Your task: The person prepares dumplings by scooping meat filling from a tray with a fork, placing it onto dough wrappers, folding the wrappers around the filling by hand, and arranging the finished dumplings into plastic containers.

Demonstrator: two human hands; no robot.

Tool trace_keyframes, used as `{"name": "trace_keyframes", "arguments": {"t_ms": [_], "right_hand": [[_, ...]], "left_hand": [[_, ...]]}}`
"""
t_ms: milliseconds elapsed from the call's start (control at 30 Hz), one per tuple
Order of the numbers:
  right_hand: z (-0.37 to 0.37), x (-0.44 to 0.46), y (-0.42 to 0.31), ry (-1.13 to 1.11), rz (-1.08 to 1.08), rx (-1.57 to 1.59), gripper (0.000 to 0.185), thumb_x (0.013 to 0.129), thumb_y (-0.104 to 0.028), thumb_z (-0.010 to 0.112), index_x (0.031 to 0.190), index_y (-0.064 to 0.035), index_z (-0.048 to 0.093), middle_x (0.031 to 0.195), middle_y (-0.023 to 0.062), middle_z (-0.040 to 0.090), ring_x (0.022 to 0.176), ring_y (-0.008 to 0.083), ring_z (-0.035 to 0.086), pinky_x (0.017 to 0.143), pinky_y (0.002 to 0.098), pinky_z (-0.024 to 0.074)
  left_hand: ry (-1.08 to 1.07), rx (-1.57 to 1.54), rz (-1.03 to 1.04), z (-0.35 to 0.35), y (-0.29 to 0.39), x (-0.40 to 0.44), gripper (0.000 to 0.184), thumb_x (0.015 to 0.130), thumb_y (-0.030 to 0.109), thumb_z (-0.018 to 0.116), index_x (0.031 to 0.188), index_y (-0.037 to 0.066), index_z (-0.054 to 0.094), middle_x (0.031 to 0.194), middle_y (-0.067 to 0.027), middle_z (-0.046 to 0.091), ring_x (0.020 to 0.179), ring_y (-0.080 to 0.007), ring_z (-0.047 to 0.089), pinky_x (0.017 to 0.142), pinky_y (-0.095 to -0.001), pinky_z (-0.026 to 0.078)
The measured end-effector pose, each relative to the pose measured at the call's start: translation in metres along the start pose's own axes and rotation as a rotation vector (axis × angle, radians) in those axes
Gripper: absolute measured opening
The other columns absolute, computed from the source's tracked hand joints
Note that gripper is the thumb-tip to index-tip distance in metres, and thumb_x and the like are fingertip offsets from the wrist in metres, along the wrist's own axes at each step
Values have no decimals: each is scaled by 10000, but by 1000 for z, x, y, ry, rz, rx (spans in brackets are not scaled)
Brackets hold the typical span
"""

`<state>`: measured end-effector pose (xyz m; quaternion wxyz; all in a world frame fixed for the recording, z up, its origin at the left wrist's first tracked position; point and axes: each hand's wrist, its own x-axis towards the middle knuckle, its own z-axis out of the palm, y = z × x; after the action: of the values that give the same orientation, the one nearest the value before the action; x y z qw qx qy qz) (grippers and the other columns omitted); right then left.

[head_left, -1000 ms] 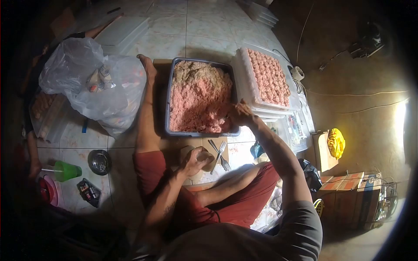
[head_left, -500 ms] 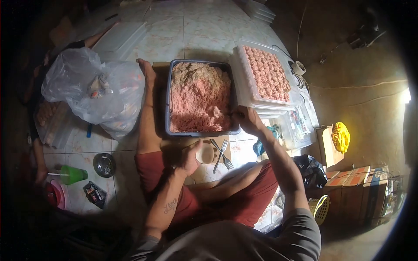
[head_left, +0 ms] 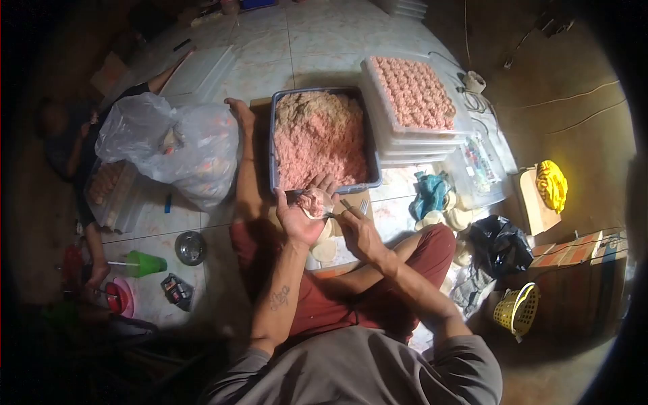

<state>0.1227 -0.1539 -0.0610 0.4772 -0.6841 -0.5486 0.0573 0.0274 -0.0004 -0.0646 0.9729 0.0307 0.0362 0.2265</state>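
On the upturned palm of my left hand (head_left: 300,221) lies a thin round dough wrapper (head_left: 327,200) with pink ground filling (head_left: 310,202) on it. My right hand (head_left: 362,233) grips a thin metal utensil (head_left: 330,215) whose tip touches the filling; its exact kind is unclear. Just beyond my hands stands a dark blue tub (head_left: 273,135) full of pink and greyish ground mixture (head_left: 320,138). Pale round wrappers (head_left: 325,251) rest below my left hand. A fork (head_left: 364,206) lies on the cardboard, partly hidden behind my right hand.
Stacked clear containers (head_left: 388,144) with rows of filled pink pieces (head_left: 413,91) stand right of the tub. A large plastic bag (head_left: 196,152) is at left, near another person's arm (head_left: 94,246). A black bag (head_left: 499,244), yellow basket (head_left: 516,310) and glass ashtray (head_left: 191,248) sit around me.
My right hand has come from the tub's right edge down to my left palm. My left hand has risen toward the tub, and pink filling now sits on its wrapper. The view has shifted.
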Motion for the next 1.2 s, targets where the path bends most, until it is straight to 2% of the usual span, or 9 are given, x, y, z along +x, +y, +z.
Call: {"name": "trace_keyframes", "arguments": {"t_ms": [67, 233, 300, 500, 600, 733, 867, 1067, 1200], "right_hand": [[-25, 4, -18, -148, 71, -74, 178, 870, 58, 570, 1027, 12, 641, 929, 222, 611, 857, 444, 614, 708, 475, 512], [-49, 7, -42, -263, 197, -149, 202, 865, 59, 561, 1043, 5, 640, 949, 203, 617, 842, 432, 610, 689, 478, 510], [-30, 4, -23, -191, -20, -156, 184, 869, 44, 567, 1036, 7, 636, 944, 215, 615, 818, 431, 610, 679, 478, 505], [-25, 1, -54, -109, 273, -102, 200, 907, 13, 517, 1094, 2, 590, 882, 283, 581, 873, 481, 604, 716, 531, 489], [-11, -9, -63, -167, 396, 19, 186, 907, 19, 513, 1079, 17, 582, 933, 326, 601, 875, 497, 604, 723, 534, 486], [23, -24, -75, 15, 436, 165, 148, 905, 22, 550, 1040, 28, 610, 874, 257, 612, 860, 470, 605, 768, 489, 491], [-11, -15, -73, -94, 327, 126, 119, 894, 15, 564, 994, 23, 627, 868, 238, 617, 812, 447, 591, 735, 489, 476], [-39, -10, -60, -323, 318, -119, 207, 930, -41, 530, 1099, -33, 649, 938, 230, 605, 877, 439, 625, 741, 485, 513], [-34, -17, -13, -294, 76, -111, 284, 892, -42, 536, 1145, -79, 659, 948, 203, 608, 822, 435, 636, 723, 494, 540]], "left_hand": [[-44, -220, -36, -9, 8, -10, 1048, 895, 792, 427, 1507, -55, 362, 1583, -236, 370, 1475, -357, 337, 1232, -483, 220], [64, -133, 35, -13, 18, -26, 1080, 906, 795, 409, 1536, -72, 277, 1602, -249, 324, 1481, -363, 323, 1222, -497, 265], [89, -65, -191, 0, 12, -30, 1027, 934, 760, 406, 1523, -74, 293, 1592, -260, 328, 1447, -383, 369, 1220, -535, 268], [293, 86, 92, -6, -5, -29, 1005, 920, 787, 415, 1431, -79, 422, 1483, -257, 471, 1400, -386, 429, 1197, -514, 321], [246, 144, 199, -27, -10, -20, 944, 934, 790, 376, 1304, -57, 565, 1304, -216, 612, 1100, -343, 608, 1030, -485, 473], [147, 314, 197, -37, -21, -25, 906, 954, 785, 317, 1310, -13, 554, 1325, -226, 596, 1065, -338, 628, 987, -489, 507], [442, 320, 174, -15, -6, -37, 915, 928, 812, 324, 1406, 43, 461, 1408, -242, 544, 1240, -387, 555, 1082, -536, 443], [266, -18, -95, -44, 13, -48, 1065, 907, 820, 366, 1417, -114, 428, 1485, -279, 471, 1356, -432, 479, 1158, -566, 373], [285, 110, -215, -23, 9, -51, 1071, 937, 800, 299, 1445, -138, 396, 1463, -322, 475, 1341, -430, 500, 1170, -538, 366]]}}
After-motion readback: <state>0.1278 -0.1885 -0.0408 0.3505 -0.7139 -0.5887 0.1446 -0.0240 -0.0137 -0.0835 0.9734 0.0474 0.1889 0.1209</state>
